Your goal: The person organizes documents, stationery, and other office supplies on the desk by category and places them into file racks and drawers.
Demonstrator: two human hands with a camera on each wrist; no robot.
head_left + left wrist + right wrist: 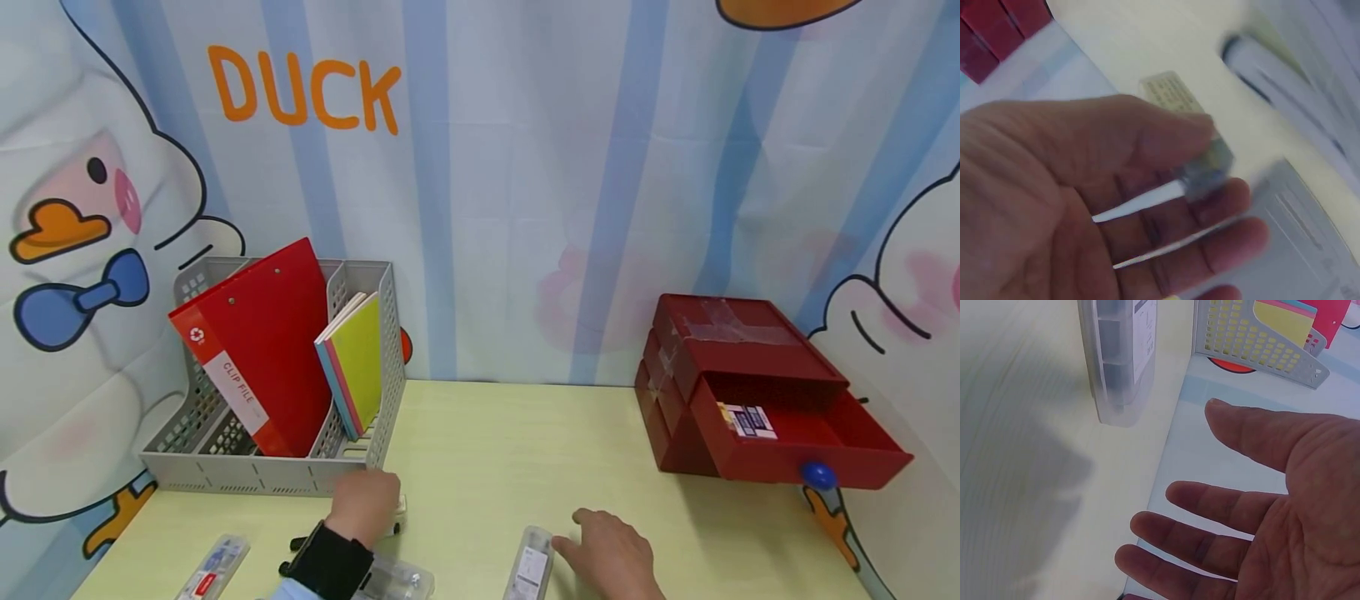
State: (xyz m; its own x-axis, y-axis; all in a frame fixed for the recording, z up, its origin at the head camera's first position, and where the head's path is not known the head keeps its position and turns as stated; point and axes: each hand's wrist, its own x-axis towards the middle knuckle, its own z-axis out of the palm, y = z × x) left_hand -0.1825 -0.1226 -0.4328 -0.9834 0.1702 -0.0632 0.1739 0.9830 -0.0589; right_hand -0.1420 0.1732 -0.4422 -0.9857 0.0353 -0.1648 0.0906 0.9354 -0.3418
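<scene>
My left hand [365, 503] is in front of the grey basket [247, 475]. In the left wrist view it pinches a small clear-and-white block with a printed label [1169, 92] between thumb and fingers; its exact kind I cannot tell. A clear plastic case [405, 579] lies just below that wrist, and black-ended sticks [296, 544] poke out beside it. My right hand [611, 554], fingers spread and holding nothing, hovers over the table beside a slim translucent case with a white label [531, 567]. In the right wrist view that case [1125, 362] stands apart from the fingers.
Inside the basket lean a red clip file [277, 358] and several coloured notebooks [360, 358]. At the right stands a dark red drawer box [742, 333], its top drawer [847, 433] pulled out with a small printed packet [750, 421] inside. Another clear case [213, 567] lies front left.
</scene>
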